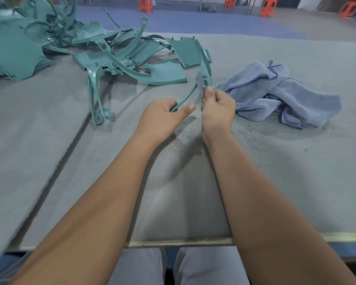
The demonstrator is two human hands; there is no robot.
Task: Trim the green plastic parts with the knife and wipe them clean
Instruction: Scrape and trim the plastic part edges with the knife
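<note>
We see our left hand (162,114) gripping one thin curved green part (188,96) mid-tabletop, our right hand (218,108) clamped on one knife (200,83) at it. One blue cloth (275,91) lies near the right edge; the pile of green parts (49,44), too tangled to count, fills the far left corner. No writing is legible.

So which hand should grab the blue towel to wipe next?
Probably the right hand: the blue towel lies just beside it, though it grips the knife. The left hand holds the green part, farther away.
</note>
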